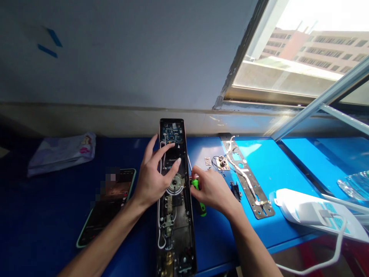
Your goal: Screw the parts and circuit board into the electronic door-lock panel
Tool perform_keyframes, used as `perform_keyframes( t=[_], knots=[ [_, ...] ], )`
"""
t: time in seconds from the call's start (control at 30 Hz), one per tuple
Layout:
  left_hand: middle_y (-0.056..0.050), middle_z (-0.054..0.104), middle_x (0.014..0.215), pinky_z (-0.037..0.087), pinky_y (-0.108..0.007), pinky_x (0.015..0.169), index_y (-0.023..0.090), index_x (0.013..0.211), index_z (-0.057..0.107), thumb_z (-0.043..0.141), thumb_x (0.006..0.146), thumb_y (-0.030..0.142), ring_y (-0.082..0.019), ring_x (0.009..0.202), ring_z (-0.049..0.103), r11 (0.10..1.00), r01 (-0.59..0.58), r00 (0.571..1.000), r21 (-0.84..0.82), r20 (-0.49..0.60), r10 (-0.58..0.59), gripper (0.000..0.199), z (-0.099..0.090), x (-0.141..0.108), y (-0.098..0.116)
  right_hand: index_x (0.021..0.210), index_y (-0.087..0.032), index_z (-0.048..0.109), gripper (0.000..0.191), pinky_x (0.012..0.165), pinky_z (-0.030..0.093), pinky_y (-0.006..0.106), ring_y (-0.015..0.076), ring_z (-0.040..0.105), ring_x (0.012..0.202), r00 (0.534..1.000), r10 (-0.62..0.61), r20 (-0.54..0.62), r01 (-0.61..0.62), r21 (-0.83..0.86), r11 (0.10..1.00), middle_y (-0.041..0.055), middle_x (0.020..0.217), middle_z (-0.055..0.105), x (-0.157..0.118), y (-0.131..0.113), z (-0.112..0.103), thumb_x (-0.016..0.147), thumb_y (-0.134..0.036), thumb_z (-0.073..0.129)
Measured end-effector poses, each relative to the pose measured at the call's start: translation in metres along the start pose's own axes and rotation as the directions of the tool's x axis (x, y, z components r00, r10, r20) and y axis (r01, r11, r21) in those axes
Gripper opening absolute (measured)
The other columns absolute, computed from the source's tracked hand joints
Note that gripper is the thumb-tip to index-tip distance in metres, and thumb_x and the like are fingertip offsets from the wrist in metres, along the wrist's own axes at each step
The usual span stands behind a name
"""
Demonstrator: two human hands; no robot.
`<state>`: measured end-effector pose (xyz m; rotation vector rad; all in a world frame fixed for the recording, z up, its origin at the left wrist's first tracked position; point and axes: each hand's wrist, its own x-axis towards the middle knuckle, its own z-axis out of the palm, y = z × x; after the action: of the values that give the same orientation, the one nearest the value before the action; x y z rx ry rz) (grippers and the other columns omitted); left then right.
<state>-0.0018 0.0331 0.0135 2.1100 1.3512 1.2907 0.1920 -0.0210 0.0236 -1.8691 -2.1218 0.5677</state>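
A long black device housing lies open on the blue table, its circuit board, round metal part and wires showing. My left hand rests over its upper half, fingers apart, with the index fingertip near the lower edge of the board. To the right of the housing, my right hand has its fingers closed at a screwdriver with a green handle; the shaft points up along the housing's side.
A black perforated plate with a white cable, a small round component and a black bracket lie on the right. Beyond are a white power strip and clear plastic. A phone and cloth pouch are left.
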Motion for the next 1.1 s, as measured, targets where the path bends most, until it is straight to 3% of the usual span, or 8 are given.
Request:
perform_keyframes(
  t=[0.23, 0.33, 0.43, 0.53, 0.67, 0.8, 0.93, 1.1],
  knots=[
    [-0.013, 0.040, 0.166, 0.037, -0.052, 0.128, 0.023, 0.134, 0.066, 0.067, 0.095, 0.041, -0.031, 0.155, 0.042, 1.000, -0.018, 0.999, 0.009, 0.040, 0.018, 0.043, -0.001, -0.003, 0.004, 0.087, -0.024, 0.061, 0.007, 0.056, 0.026, 0.025, 0.0112, 0.054, 0.055, 0.999, -0.051, -0.008, 0.051, 0.151, 0.987, -0.0060, 0.060, 0.062, -0.002, 0.011, -0.003, 0.089, -0.027, 0.067],
    [-0.013, 0.040, 0.167, 0.038, -0.054, 0.128, 0.023, 0.134, 0.065, 0.065, 0.097, 0.038, -0.031, 0.155, 0.042, 1.000, -0.027, 0.999, 0.007, 0.047, 0.027, 0.040, -0.001, -0.004, 0.006, 0.085, -0.025, 0.060, 0.021, 0.056, 0.029, 0.024, 0.0101, 0.049, 0.052, 0.989, 0.032, -0.147, 0.003, 0.226, 0.974, -0.0083, 0.055, 0.053, -0.001, 0.025, -0.012, 0.098, -0.041, 0.060],
    [-0.014, 0.038, 0.167, 0.040, -0.057, 0.126, 0.023, 0.134, 0.064, 0.064, 0.099, 0.034, -0.033, 0.155, 0.041, 0.997, -0.069, 0.997, 0.041, 0.030, 0.067, 0.037, -0.001, -0.003, 0.007, 0.086, -0.024, 0.056, 0.033, 0.054, 0.029, 0.026, 0.0112, 0.046, 0.052, 0.888, 0.247, -0.389, -0.134, 0.295, 0.946, -0.0080, 0.056, 0.047, -0.002, 0.043, -0.025, 0.104, -0.051, 0.047],
    [-0.016, 0.035, 0.168, 0.044, -0.059, 0.123, 0.021, 0.131, 0.065, 0.065, 0.098, 0.027, -0.037, 0.154, 0.041, 0.981, -0.162, 0.986, 0.109, -0.006, 0.164, 0.034, -0.002, 0.001, 0.012, 0.087, -0.024, 0.056, 0.036, 0.054, 0.032, 0.026, 0.0116, 0.047, 0.051, 0.784, 0.376, -0.493, -0.217, 0.350, 0.911, -0.0077, 0.056, 0.049, -0.004, 0.057, -0.033, 0.104, -0.054, 0.045],
    [-0.018, 0.054, 0.151, 0.043, -0.062, 0.123, 0.016, 0.116, 0.072, 0.066, 0.095, 0.015, -0.039, 0.150, 0.042, 0.916, -0.360, 0.932, 0.178, 0.019, 0.363, 0.022, -0.002, 0.009, 0.030, 0.087, -0.022, 0.065, 0.031, 0.058, 0.040, 0.027, 0.0123, 0.056, 0.056, 0.811, 0.383, -0.443, -0.241, 0.344, 0.907, -0.0045, 0.061, 0.062, -0.004, 0.066, -0.034, 0.100, -0.048, 0.057],
    [-0.013, 0.074, 0.118, 0.057, -0.050, 0.110, 0.013, 0.109, 0.074, 0.061, 0.098, 0.012, -0.032, 0.133, 0.058, 0.847, -0.527, 0.832, 0.065, 0.244, 0.499, 0.017, 0.009, 0.017, 0.051, 0.100, -0.019, 0.071, 0.022, 0.074, 0.054, 0.031, 0.0143, 0.067, 0.072, 0.882, 0.352, -0.313, -0.271, 0.274, 0.923, 0.0005, 0.083, 0.073, 0.000, 0.071, -0.031, 0.100, -0.041, 0.064],
    [-0.011, 0.077, 0.109, 0.060, -0.047, 0.099, 0.013, 0.106, 0.074, 0.063, 0.098, 0.015, -0.030, 0.116, 0.065, 0.815, -0.576, 0.738, 0.070, 0.474, 0.481, 0.014, 0.029, 0.025, 0.067, 0.125, -0.019, 0.065, 0.033, 0.090, 0.061, 0.043, 0.0208, 0.070, 0.104, 0.909, 0.382, -0.168, -0.353, 0.182, 0.918, 0.0080, 0.124, 0.069, 0.000, 0.079, -0.028, 0.100, -0.041, 0.066],
    [-0.011, 0.076, 0.106, 0.057, -0.045, 0.088, 0.014, 0.107, 0.073, 0.060, 0.100, 0.020, -0.031, 0.108, 0.066, 0.777, -0.607, 0.649, 0.167, 0.668, 0.364, 0.017, 0.052, 0.036, 0.081, 0.129, -0.021, 0.064, 0.035, 0.095, 0.060, 0.045, 0.0228, 0.069, 0.111, 0.898, 0.434, -0.074, -0.428, 0.085, 0.900, 0.0095, 0.133, 0.066, -0.001, 0.085, -0.026, 0.100, -0.041, 0.065]
  ],
)
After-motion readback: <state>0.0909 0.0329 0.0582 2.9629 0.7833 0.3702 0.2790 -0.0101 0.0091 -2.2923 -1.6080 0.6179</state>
